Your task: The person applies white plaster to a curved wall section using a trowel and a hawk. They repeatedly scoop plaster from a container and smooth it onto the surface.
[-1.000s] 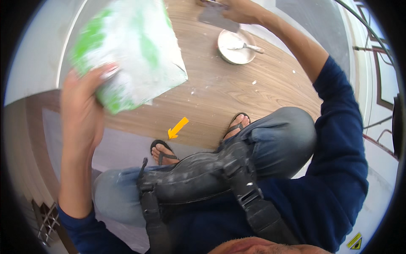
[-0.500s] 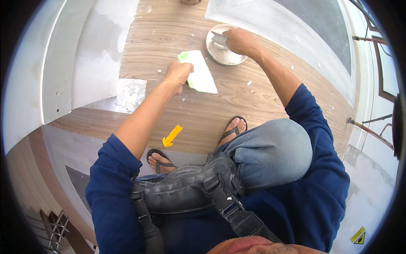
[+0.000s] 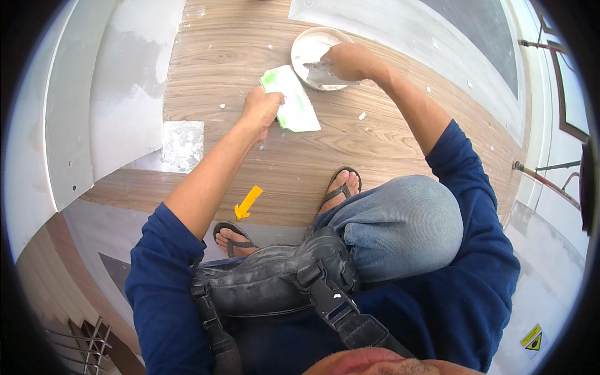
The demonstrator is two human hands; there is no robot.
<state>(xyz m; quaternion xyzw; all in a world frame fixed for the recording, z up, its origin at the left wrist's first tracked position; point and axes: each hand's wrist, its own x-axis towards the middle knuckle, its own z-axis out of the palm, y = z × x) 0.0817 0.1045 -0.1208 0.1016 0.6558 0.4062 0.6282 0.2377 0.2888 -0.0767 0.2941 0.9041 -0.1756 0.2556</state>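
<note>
My left hand (image 3: 262, 107) is closed on a flat white board with green patches (image 3: 294, 103), held over the wooden floor, just left of a round bowl (image 3: 303, 47). The bowl holds white paste and has a pale rim. My right hand (image 3: 350, 60) is closed on a flat metal scraper (image 3: 328, 75) over the bowl, with part of the blade down at the paste. The white-handled tool seen in the bowl earlier is mostly hidden by my hand and the scraper.
White panels with smeared patches (image 3: 122, 81) stand at the left. A pale strip with a grey inset (image 3: 469, 37) runs at the upper right, beside pipes (image 3: 525, 167). My sandalled feet are on the floor near a yellow arrow sticker (image 3: 249, 201). White flakes are scattered on the boards.
My left hand has brought the board down and away from me, beside the bowl. My right hand has moved the scraper from beyond the bowl down into it.
</note>
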